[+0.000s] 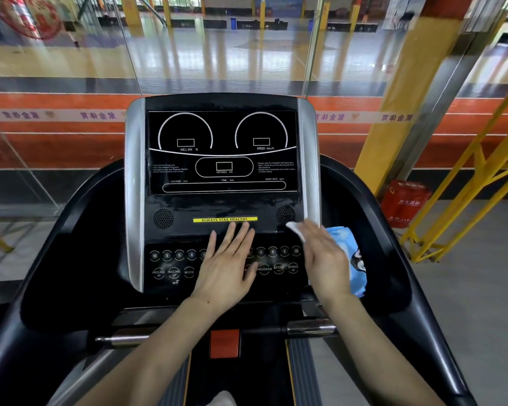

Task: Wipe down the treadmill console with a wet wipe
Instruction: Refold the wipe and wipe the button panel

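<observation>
The black treadmill console (222, 153) with silver side trims fills the middle of the view, its dark display above a row of round buttons. My left hand (228, 265) lies flat on the button panel, fingers spread and reaching the yellow label strip. My right hand (324, 259) is at the console's lower right edge, pressing a white wet wipe (296, 230) whose corner sticks out beyond the fingertips near the right speaker grille. A blue wet wipe pack (351, 253) sits in the right side pocket, partly hidden by my right hand.
Black curved handrails (71, 230) flank the console, with chrome grips (311, 328) and a red safety key block (225, 344) below. A glass wall stands just behind. A red box (405, 200) and yellow metal frame (464, 186) are on the floor at right.
</observation>
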Available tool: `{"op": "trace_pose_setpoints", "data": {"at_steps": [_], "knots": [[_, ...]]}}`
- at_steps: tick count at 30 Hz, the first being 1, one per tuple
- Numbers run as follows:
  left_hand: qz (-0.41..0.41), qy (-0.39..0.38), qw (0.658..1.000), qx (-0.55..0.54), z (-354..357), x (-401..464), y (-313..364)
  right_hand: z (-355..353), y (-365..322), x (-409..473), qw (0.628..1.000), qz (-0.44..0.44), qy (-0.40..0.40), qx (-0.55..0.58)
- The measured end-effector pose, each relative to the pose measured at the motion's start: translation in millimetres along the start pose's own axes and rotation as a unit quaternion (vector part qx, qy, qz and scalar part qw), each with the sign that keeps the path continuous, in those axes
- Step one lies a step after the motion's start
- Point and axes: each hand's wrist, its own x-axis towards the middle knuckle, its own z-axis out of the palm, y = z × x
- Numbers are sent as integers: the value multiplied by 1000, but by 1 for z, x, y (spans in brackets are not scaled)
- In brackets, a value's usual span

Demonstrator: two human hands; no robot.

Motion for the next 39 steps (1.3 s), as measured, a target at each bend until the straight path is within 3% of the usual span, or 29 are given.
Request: {"op": "trace_pose_setpoints", "data": {"at_steps": [3,10,19,28,36,39], "knots": [[-4,-15,1000,23,8,-5,-1,28,14,-21,998,-47,-29,-38],[-9,-33,998,51,12,-6,0,39,23,-44,997,-39,-57,-47],[3,-13,999,51,19,-7,-6,44,7,-64,971,2,-202,-127],[14,0,998,57,20,-8,-14,31,10,-111,956,-28,-248,-154],[4,-6,997,73,21,-12,-18,41,-1,-49,957,1,-246,-151],[0,7,997,73,20,-15,-23,39,0,-69,951,-14,-268,-155]]}}
